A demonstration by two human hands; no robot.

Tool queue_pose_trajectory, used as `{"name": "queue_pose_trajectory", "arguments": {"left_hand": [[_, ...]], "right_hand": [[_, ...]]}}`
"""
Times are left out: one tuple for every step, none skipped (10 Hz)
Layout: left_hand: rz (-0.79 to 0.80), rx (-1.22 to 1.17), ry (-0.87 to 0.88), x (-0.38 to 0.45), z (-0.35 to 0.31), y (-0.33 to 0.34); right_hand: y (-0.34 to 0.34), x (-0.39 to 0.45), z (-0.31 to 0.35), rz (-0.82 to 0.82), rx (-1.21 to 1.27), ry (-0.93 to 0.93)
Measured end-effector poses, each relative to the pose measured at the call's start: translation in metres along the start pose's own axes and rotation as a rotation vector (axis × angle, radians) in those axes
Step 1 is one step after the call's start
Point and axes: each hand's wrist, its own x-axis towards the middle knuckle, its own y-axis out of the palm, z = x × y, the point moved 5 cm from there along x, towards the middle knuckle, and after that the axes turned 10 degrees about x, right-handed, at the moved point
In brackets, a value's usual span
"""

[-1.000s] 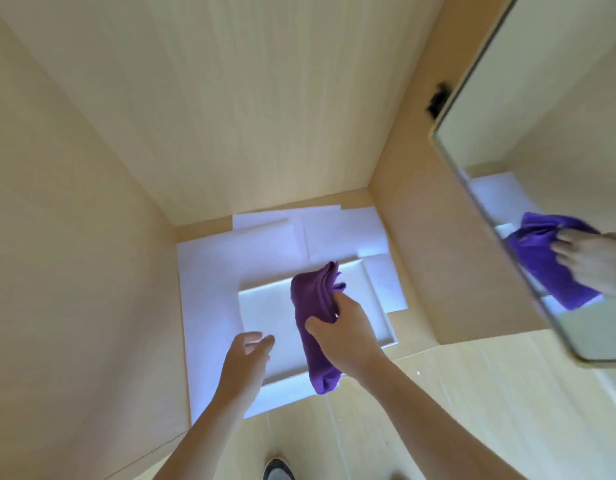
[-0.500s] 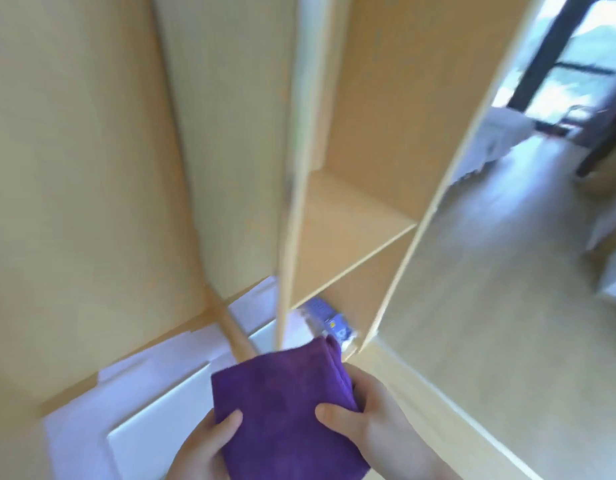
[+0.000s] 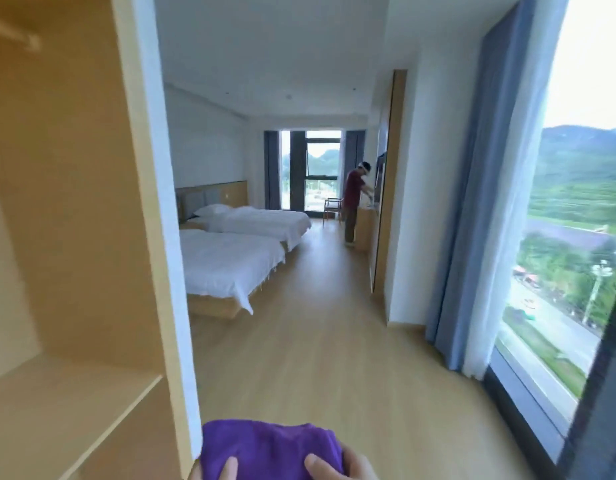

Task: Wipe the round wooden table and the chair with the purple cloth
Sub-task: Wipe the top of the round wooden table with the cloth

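The purple cloth [image 3: 270,448] is bunched at the bottom edge of the view, held in front of me by both hands. My left hand [image 3: 220,472] shows only a thumb and part of the palm on the cloth's lower left. My right hand [image 3: 341,467] grips its lower right corner. A wooden chair [image 3: 332,207] stands far off by the back window. No round table is visible.
An open wooden wardrobe [image 3: 74,237] with a shelf fills the left. Two white beds [image 3: 230,258] stand along the left wall. A person [image 3: 353,202] stands at a counter far ahead. Wood floor [image 3: 317,341] runs forward; a curtain [image 3: 473,220] and large window [image 3: 576,237] are right.
The view swung up from the wardrobe's floor and white papers to the room. The cloth went from my right hand alone to both hands, now low in view.
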Motion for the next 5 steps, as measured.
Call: {"name": "queue_pose_trajectory", "arguments": {"left_hand": [[-0.344,0.047,0.061,0.029,-0.076,0.058],[-0.155,0.183,0.112,0.072,-0.096,0.088],[-0.134,0.229,0.078,0.141,-0.104,0.094],[-0.074,0.247,0.054,0.222,-0.113,0.095],[-0.055,0.268,0.051,0.293,-0.126,0.102]], "right_hand": [[-0.011,0.072,-0.003,0.023,-0.122,0.001],[-0.007,0.135,-0.004,-0.035,-0.163,-0.072],[0.008,0.200,0.006,-0.034,-0.205,-0.072],[0.025,0.270,0.020,-0.039,-0.212,-0.070],[0.035,0.336,0.035,-0.070,-0.216,-0.090]]}}
